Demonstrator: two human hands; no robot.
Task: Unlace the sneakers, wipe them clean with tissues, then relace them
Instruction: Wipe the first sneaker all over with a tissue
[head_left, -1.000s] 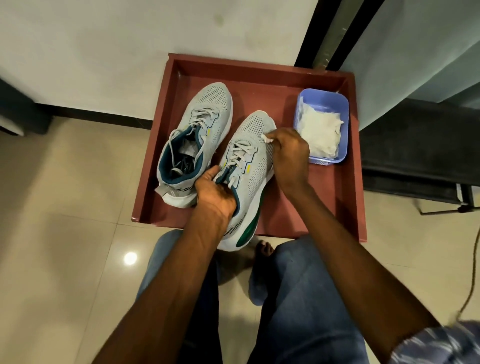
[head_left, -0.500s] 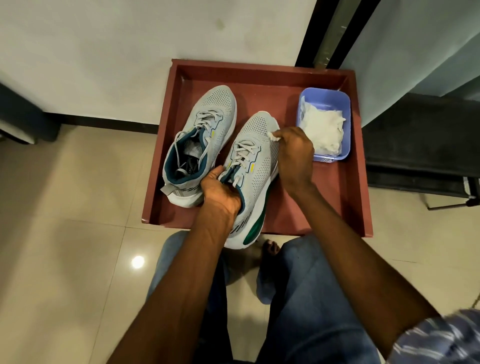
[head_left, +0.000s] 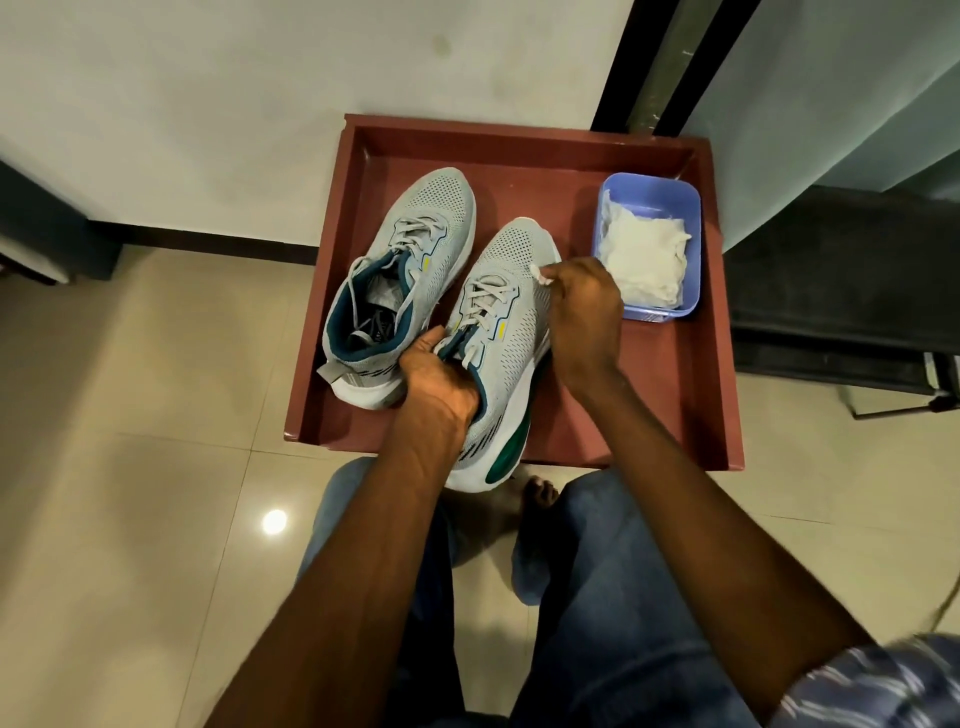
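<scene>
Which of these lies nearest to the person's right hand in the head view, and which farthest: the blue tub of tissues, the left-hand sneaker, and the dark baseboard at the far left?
From the right hand, which pinches a tissue:
1. Blue tub, just to its right in the tray.
2. Left-hand sneaker, across the tray, beyond the held sneaker.
3. Dark baseboard, off the tray at the wall.

A shallow red-brown tray (head_left: 711, 364) with raised walls stands on the pale tiled floor (head_left: 130, 441), its far edge against the wall. On its left half lies a grey sneaker (head_left: 441, 218), toe toward the far edge. A second grey sneaker (head_left: 514, 312) sits beside it at the middle, heel jutting past the near edge. A blue plastic tub (head_left: 693, 208) of white tissues (head_left: 644, 254) sits in the far right corner.
</scene>
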